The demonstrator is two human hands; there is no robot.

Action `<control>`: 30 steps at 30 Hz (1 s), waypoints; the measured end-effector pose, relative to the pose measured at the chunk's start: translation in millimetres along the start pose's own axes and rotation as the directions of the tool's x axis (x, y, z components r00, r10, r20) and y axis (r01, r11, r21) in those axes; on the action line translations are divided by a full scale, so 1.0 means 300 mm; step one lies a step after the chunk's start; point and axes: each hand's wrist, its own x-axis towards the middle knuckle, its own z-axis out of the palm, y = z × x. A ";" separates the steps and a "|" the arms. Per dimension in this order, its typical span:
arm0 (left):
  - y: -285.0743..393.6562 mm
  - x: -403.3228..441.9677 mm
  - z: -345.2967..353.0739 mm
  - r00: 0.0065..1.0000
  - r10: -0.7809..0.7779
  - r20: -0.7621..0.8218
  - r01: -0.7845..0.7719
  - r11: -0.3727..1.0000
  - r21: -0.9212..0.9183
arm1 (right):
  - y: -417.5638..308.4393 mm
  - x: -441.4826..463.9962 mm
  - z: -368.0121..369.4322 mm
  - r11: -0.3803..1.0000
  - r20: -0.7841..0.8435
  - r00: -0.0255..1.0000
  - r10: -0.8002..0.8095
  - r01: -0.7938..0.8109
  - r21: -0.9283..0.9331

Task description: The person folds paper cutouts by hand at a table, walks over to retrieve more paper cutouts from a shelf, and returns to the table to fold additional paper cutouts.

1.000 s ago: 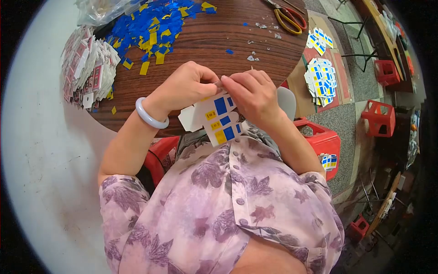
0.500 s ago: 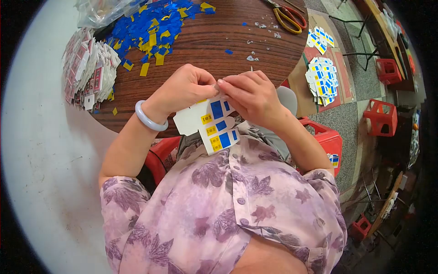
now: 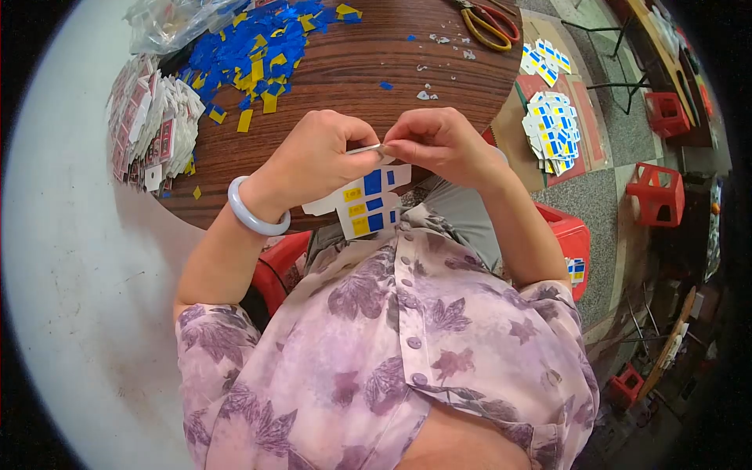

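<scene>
A white die-cut card (image 3: 374, 205) with blue and yellow patches hangs below my hands, in front of my shirt. My left hand (image 3: 333, 157) is closed, pinching the card's upper part between thumb and fingers. Fingertip to fingertip with it, my right hand (image 3: 442, 147) is also closed, its thumb and forefinger pressed together at the card's upper edge. What lies inside that right pinch is too small to make out. The left fingers hide the top of the card.
Blue and yellow slips (image 3: 254, 55) are heaped on the round wooden table (image 3: 345, 86), beside a stack of printed cards (image 3: 153, 117). Scissors (image 3: 489, 27) lie at the far edge. More blue-and-yellow cards (image 3: 551, 129) are piled at right, near red stools (image 3: 656, 192).
My right hand has turned and shifted slightly, its fingers now pinched at the card's edge. The card has swung upward and hangs straighter. My left hand keeps its hold.
</scene>
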 end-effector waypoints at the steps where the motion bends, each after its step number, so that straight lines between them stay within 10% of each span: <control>1: 0.000 0.000 -0.001 1.000 -0.021 0.007 0.022 0.999 -0.029 | 0.005 0.003 0.003 0.997 -0.019 0.998 -0.056 0.055 -0.054; 10: -0.003 -0.001 0.031 0.976 -0.086 -0.202 0.003 0.926 -0.377 | 0.035 -0.005 -0.013 0.956 -0.262 0.922 -0.287 0.293 -0.014; 22: 0.039 -0.017 0.133 0.945 -0.013 -0.327 -0.077 0.963 -0.260 | 0.030 -0.023 -0.007 0.954 -0.225 0.927 -0.301 0.297 -0.048; 30: 0.055 -0.017 0.157 0.881 0.143 -0.451 -0.131 0.990 0.058 | -0.031 -0.020 0.031 0.688 -0.246 0.737 -0.630 0.382 -0.618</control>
